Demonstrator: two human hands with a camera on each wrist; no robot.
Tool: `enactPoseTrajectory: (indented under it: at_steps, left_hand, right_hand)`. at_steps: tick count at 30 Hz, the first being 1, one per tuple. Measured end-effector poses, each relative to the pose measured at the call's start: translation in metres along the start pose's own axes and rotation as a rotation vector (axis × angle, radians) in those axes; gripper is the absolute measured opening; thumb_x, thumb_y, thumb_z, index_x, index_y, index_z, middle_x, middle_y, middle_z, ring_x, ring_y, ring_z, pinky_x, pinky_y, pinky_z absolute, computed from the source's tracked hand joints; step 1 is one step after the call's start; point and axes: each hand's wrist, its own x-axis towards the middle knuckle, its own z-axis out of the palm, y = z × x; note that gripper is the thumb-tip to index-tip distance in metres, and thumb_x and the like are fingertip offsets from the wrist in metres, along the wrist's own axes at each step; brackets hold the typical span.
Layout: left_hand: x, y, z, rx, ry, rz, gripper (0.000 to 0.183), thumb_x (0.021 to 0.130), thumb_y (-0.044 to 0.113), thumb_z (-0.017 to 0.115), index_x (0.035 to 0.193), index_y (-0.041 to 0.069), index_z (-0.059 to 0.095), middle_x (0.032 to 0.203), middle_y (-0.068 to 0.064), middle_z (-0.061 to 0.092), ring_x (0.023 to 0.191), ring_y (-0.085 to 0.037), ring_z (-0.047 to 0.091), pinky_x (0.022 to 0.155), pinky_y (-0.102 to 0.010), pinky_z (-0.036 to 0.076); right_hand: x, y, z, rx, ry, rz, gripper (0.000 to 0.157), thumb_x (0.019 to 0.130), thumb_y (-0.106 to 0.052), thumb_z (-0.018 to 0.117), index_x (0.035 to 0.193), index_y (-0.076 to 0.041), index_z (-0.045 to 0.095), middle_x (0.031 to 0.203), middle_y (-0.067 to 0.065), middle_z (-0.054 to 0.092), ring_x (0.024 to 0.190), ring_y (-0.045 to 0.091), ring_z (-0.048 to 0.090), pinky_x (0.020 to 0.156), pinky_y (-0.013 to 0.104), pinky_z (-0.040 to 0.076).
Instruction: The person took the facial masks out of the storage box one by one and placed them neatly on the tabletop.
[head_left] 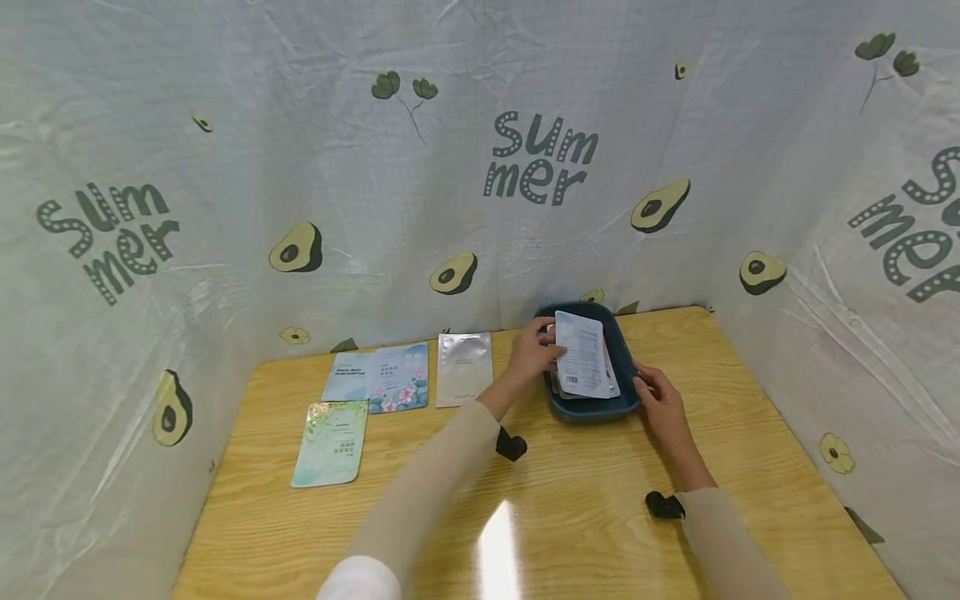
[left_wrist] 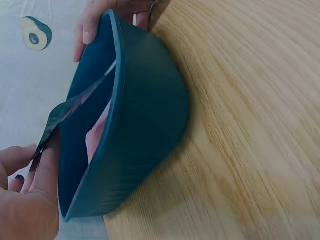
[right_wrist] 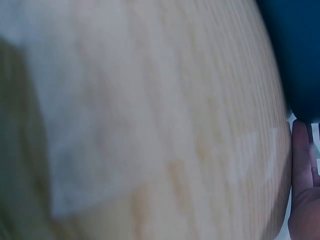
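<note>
Left hand (head_left: 536,350): pinched the glossy pale-blue rectangular sachet (head_left: 583,354) by its 9 o'clock edge, smart grip imo
Sachet: sat at the mouth of the dark-blue rounded plastic tub (head_left: 600,412)
Right hand (head_left: 664,404): clamped the tub's rim around 3 o'clock, prob best against sliding

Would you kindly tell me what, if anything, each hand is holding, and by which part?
The left hand pinches a pale packet by its left edge; the right hand touches the right side of the bin.
</note>
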Motion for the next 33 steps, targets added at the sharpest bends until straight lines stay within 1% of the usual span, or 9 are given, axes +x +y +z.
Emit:
enactPoseTrajectory:
  at_steps: [5, 9, 11, 13, 16, 20, 21, 27, 33]
  left_hand:
    - [-0.005, -0.003, -0.009, -0.091, -0.016, -0.017, 0.057, 0.091, -0.004, 0.072, 0.143, 0.01, 0.055, 0.111, -0.013, 0.071, 0.079, -0.018, 0.069, 0.062, -0.031, 0.06]
    - [-0.009, -0.004, -0.016, -0.156, -0.03, -0.031, 0.058, 0.09, -0.006, 0.072, 0.143, 0.01, 0.055, 0.112, -0.015, 0.07, 0.082, -0.02, 0.069, 0.074, -0.047, 0.061]
    - [-0.012, -0.005, -0.021, -0.187, -0.036, -0.041, 0.059, 0.09, -0.006, 0.072, 0.143, 0.011, 0.054, 0.114, -0.016, 0.07, 0.082, -0.02, 0.069, 0.081, -0.055, 0.058]
    - [-0.014, -0.005, -0.026, -0.217, -0.045, -0.048, 0.059, 0.09, -0.007, 0.072, 0.143, 0.011, 0.054, 0.115, -0.016, 0.07, 0.082, -0.021, 0.069, 0.086, -0.06, 0.056]
    - [-0.017, -0.005, -0.035, -0.241, -0.062, -0.05, 0.059, 0.09, -0.006, 0.071, 0.144, 0.011, 0.053, 0.116, -0.016, 0.069, 0.082, -0.021, 0.069, 0.082, -0.054, 0.059]
    - [-0.022, -0.006, -0.045, -0.238, -0.073, -0.036, 0.059, 0.09, -0.007, 0.07, 0.143, 0.012, 0.054, 0.113, -0.014, 0.071, 0.081, -0.022, 0.07, 0.068, -0.037, 0.06]
    - [-0.023, -0.006, -0.047, -0.239, -0.076, -0.031, 0.059, 0.09, -0.007, 0.07, 0.143, 0.012, 0.055, 0.112, -0.014, 0.071, 0.081, -0.022, 0.071, 0.066, -0.036, 0.06]
    - [-0.032, -0.006, -0.057, -0.24, -0.1, -0.013, 0.059, 0.089, -0.009, 0.07, 0.143, 0.011, 0.055, 0.112, -0.017, 0.071, 0.085, -0.023, 0.071, 0.069, -0.041, 0.061]
    - [-0.041, -0.006, -0.059, -0.211, -0.124, -0.001, 0.057, 0.089, -0.007, 0.071, 0.141, 0.014, 0.057, 0.114, -0.016, 0.071, 0.089, -0.024, 0.071, 0.077, -0.048, 0.061]
  right_hand:
    - [0.0, 0.0, 0.001, 0.008, 0.006, 0.008, 0.04, 0.107, -0.013, 0.052, 0.144, 0.003, 0.052, 0.146, 0.025, 0.052, 0.105, -0.005, 0.052, 0.082, 0.007, 0.043]
    - [0.0, -0.001, 0.002, 0.013, 0.007, 0.016, 0.04, 0.107, -0.014, 0.052, 0.144, 0.003, 0.052, 0.146, 0.025, 0.052, 0.105, -0.005, 0.052, 0.083, 0.007, 0.043]
    - [-0.001, -0.001, 0.002, 0.018, 0.006, 0.012, 0.04, 0.107, -0.014, 0.052, 0.144, 0.004, 0.052, 0.145, 0.026, 0.052, 0.106, -0.005, 0.052, 0.084, 0.006, 0.042]
    - [-0.001, -0.001, 0.003, 0.021, 0.002, 0.005, 0.041, 0.107, -0.013, 0.052, 0.144, 0.005, 0.052, 0.145, 0.028, 0.052, 0.106, -0.005, 0.052, 0.084, 0.006, 0.042]
    - [-0.001, 0.0, 0.002, 0.02, 0.003, -0.011, 0.04, 0.107, -0.012, 0.051, 0.143, 0.006, 0.052, 0.144, 0.029, 0.052, 0.105, -0.004, 0.053, 0.083, 0.006, 0.043]
    - [0.001, 0.0, 0.002, 0.014, 0.001, -0.016, 0.04, 0.107, -0.012, 0.051, 0.144, 0.005, 0.052, 0.145, 0.028, 0.051, 0.107, -0.004, 0.053, 0.083, 0.007, 0.043]
    - [0.001, 0.0, 0.002, 0.015, 0.001, -0.013, 0.04, 0.108, -0.012, 0.051, 0.144, 0.005, 0.052, 0.145, 0.027, 0.051, 0.108, -0.005, 0.053, 0.084, 0.006, 0.043]
    - [0.002, 0.001, 0.002, 0.016, -0.002, -0.009, 0.041, 0.107, -0.013, 0.051, 0.144, 0.005, 0.052, 0.146, 0.027, 0.05, 0.111, -0.005, 0.052, 0.084, 0.006, 0.043]
    - [0.0, 0.001, 0.002, 0.012, 0.001, -0.019, 0.041, 0.107, -0.014, 0.052, 0.144, 0.004, 0.052, 0.146, 0.027, 0.051, 0.11, -0.003, 0.053, 0.082, 0.006, 0.044]
